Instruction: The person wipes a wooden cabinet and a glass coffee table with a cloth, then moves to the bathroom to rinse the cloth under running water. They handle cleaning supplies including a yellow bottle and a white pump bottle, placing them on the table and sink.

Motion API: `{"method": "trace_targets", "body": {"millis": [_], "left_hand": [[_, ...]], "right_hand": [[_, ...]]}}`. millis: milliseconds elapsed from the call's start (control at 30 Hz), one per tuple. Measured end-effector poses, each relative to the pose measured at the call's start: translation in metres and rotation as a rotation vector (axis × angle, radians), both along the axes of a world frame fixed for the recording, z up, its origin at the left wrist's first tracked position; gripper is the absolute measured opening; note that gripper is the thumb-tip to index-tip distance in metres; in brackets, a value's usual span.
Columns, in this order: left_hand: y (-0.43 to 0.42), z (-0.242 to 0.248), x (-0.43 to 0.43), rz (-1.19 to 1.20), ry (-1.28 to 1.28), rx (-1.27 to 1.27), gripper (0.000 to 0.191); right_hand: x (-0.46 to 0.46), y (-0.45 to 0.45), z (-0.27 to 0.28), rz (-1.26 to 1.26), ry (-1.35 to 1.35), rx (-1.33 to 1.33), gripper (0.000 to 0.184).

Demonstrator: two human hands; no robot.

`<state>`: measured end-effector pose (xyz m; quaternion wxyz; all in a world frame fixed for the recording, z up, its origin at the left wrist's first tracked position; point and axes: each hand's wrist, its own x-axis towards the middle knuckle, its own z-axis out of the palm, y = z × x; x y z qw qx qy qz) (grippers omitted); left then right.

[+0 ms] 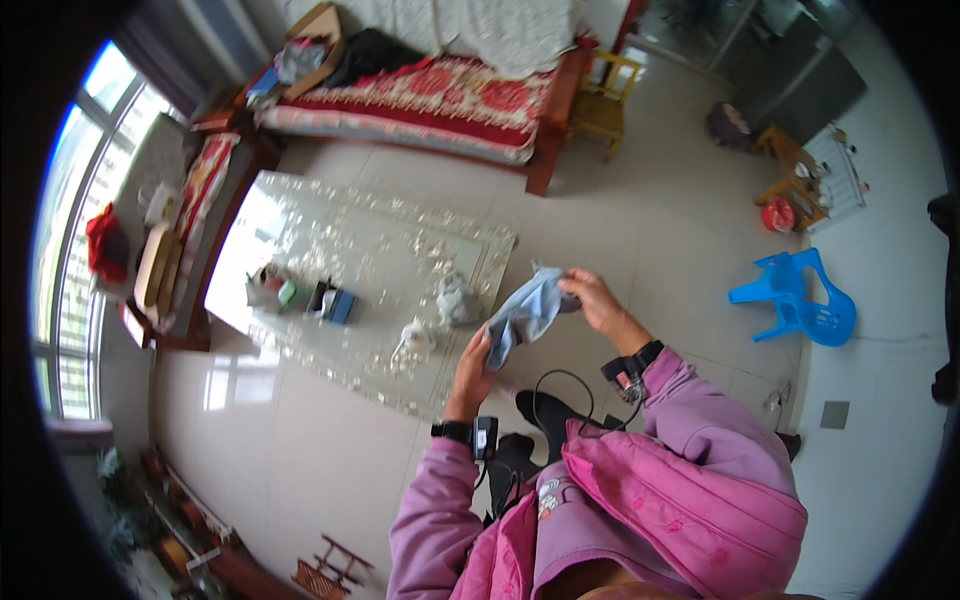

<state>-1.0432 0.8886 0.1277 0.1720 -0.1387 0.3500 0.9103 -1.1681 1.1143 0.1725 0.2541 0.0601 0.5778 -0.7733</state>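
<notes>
A light blue cloth (529, 306) hangs crumpled between my two hands, at the near right end of a glass-topped table. My left hand (472, 370) grips its lower left end. Its upper right end is pinched by my right hand (595, 300), with a darker patch of fabric below those fingers. Part of each hand's grip is hidden by the folds. On the table (360, 225), just left of the cloth, sits a grey plastic bag (457, 300). A white object (415, 339), too small to make out, stands near it.
A blue tissue box (339, 306) and several small items sit farther left on the table. At the right is a blue plastic chair (802, 296). A wooden sofa (465, 105) with red patterned covers and a yellow wooden chair (602, 105) stand behind. A cable (562, 373) loops by my right wrist.
</notes>
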Motion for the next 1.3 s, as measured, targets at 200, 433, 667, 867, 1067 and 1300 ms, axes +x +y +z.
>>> {"method": "trace_targets", "body": {"millis": [200, 433, 667, 867, 1067, 1300], "left_hand": [[0.001, 0.001, 0.012, -0.061, -0.154, -0.244, 0.052], [0.004, 0.015, 0.03, -0.099, -0.092, -0.185, 0.059], [0.009, 0.016, 0.047, -0.034, -0.097, -0.062, 0.06], [0.006, 0.011, 0.066, -0.052, 0.087, 0.18, 0.051], [0.009, 0.016, 0.065, -0.001, -0.057, 0.263, 0.05], [0.0, -0.01, 0.078, 0.171, -0.081, 0.158, 0.05]], "right_hand": [[0.004, 0.004, 0.013, -0.005, 0.023, 0.029, 0.012], [0.029, -0.008, 0.016, -0.007, 0.041, 0.093, 0.012], [0.065, -0.043, 0.031, 0.268, -0.015, 0.039, 0.017], [0.077, -0.066, 0.041, 0.494, -0.163, -0.069, 0.021], [0.066, -0.065, 0.026, 0.484, -0.075, 0.006, 0.024], [0.051, -0.058, -0.01, 0.561, 0.041, 0.368, 0.025]]}}
